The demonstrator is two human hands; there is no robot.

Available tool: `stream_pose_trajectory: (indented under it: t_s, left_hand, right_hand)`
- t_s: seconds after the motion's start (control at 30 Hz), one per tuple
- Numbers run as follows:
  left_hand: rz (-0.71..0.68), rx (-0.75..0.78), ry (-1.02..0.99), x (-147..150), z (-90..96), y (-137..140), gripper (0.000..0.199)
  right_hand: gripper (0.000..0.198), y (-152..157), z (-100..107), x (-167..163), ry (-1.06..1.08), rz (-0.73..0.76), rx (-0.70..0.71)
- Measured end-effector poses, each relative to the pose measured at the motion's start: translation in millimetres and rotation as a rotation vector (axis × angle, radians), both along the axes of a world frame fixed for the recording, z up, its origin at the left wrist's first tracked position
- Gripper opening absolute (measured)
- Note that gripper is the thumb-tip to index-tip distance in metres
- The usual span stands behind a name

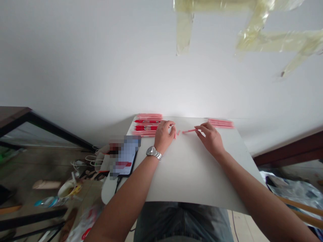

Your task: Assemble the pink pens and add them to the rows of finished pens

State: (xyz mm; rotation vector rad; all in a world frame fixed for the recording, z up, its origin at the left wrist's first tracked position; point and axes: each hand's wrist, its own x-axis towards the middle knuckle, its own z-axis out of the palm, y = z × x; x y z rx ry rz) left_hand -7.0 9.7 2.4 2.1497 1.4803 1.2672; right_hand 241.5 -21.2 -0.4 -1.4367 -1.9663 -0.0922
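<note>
You seem partway: pens (147, 128) perhaps pending at the table's (186, 178) far left, a pink pile (221, 123) perhaps done far right, a pink stick (189, 130) pinched far-centre by your right hand (211, 138), left hand (163, 135) half-curled, hold unclear.

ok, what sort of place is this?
Probably a lived-in room, perhaps at home: a small white table against a pale wall with yellowish tape on it, and a plastic bottle among clutter at the picture's lower left.

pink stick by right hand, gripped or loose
Gripped: the right hand pinches one end of the pink stick between thumb and fingers.
</note>
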Motion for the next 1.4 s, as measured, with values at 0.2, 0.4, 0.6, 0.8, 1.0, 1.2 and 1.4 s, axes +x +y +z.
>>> stream_pose_trajectory:
  t_s: [0.2, 0.4, 0.6, 0.8, 1.0, 1.2, 1.4]
  left_hand:
    - [0.000, -0.001, 0.002, 0.1, 0.4, -1.0, 0.012]
    - [0.000, 0.001, 0.010, -0.1, -0.9, 0.3, 0.012]
    - [-0.010, -0.003, 0.011, 0.4, 0.3, 0.3, 0.010]
    - [-0.028, 0.007, 0.044, 1.9, 2.2, -1.7, 0.009]
    - [-0.056, 0.026, 0.112, 3.3, 2.4, -3.9, 0.007]
    - [-0.060, 0.022, 0.097, 3.8, 2.4, -3.5, 0.011]
    - [-0.030, 0.002, 0.013, 2.5, 3.0, -1.5, 0.012]
  right_hand:
    - [0.026, -1.4, 2.7, -1.9, 0.003, -0.002, 0.007]
    - [0.026, -2.8, 4.8, -3.9, -0.009, -0.008, 0.026]
    - [0.027, -2.7, 6.0, -4.4, -0.005, -0.010, 0.035]
    - [0.026, -2.8, 6.0, -4.6, -0.003, -0.013, 0.029]
    - [0.024, -2.7, 4.6, -3.7, 0.024, -0.003, -0.003]
    - [0.022, -1.2, 3.0, -2.1, 0.057, -0.010, -0.010]
    - [0.021, -1.2, 2.2, 0.8, 0.061, -0.025, -0.034]
